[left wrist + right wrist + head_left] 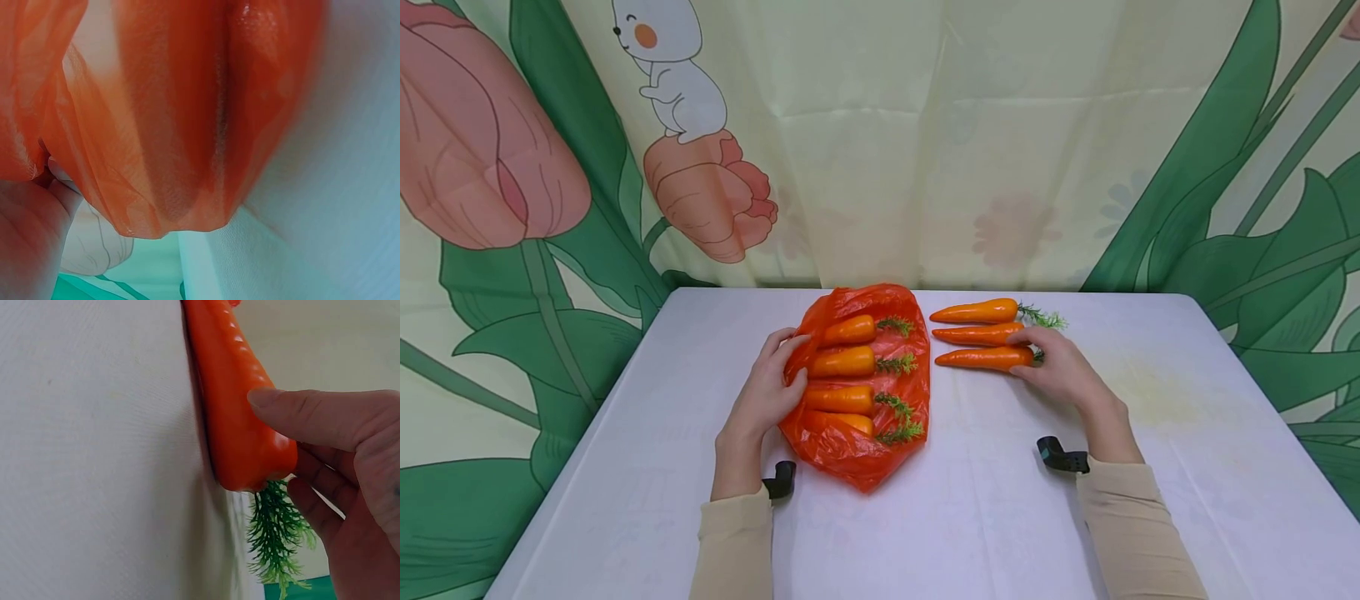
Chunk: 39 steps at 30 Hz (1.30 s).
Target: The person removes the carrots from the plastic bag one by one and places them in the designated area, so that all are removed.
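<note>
A red plastic bag [861,475] lies with its mouth to the right; several orange carrots [844,362] with green leafy tops show inside. My left hand [767,387] grips the bag's left side, and in the left wrist view the thin film [169,206] hides most of the fingers. Right of the bag lie three more carrots in a row: a far carrot [976,312], a middle carrot [973,335] and a near carrot [981,359]. My right hand [1060,362] pinches the near carrot by its thick end, the thumb on its side in the right wrist view.
A white-covered table [970,517] lies under everything. Behind its far edge hangs a pale curtain [880,167] printed with tulips, leaves and a white animal on a carrot. A black wrist camera [1062,456] sits at the right cuff, another wrist camera [782,480] at the left.
</note>
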{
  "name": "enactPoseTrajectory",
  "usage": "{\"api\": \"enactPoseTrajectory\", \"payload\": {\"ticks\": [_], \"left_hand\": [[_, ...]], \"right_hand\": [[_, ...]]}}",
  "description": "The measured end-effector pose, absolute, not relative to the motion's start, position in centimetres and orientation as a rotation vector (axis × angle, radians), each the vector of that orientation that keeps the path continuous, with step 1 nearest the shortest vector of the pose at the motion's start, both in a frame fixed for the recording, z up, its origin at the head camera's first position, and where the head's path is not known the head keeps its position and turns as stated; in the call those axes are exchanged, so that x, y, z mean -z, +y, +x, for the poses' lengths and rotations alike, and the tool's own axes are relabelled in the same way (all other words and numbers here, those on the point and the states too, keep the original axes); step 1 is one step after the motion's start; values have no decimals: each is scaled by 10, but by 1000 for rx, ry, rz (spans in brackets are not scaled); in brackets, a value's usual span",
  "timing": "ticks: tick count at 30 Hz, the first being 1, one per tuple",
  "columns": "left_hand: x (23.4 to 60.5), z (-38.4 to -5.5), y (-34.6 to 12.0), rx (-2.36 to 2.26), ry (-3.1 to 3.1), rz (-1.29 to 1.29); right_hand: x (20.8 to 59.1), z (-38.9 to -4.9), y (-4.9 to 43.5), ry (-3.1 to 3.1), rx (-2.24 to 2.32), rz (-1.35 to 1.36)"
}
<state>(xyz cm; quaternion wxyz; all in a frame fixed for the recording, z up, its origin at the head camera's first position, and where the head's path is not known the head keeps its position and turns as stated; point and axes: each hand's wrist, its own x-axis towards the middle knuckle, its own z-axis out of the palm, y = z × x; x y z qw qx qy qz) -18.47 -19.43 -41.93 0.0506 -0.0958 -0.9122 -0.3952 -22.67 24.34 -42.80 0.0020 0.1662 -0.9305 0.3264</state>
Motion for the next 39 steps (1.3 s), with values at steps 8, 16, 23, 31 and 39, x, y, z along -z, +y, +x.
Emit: {"api": "enactPoseTrajectory", "payload": {"ticks": [8,16,23,31,39], "left_hand": [[420,-186,-195,1205,-2775,-311],[419,-185,-194,1203,-2775,-303],[419,-185,-194,1191,-2758,-322],[420,-185,-194,1188,-2757,-321],[422,-185,-195,1166,-2751,-331]], "right_hand": [[425,-226,244,-2946,-1038,483],[421,-224,241,-2919,-1064,495],[418,-224,227,-2837,-1045,608],[417,-224,204,-2857,-1063,661],[411,-227,185,-2835,-1104,736]]}}
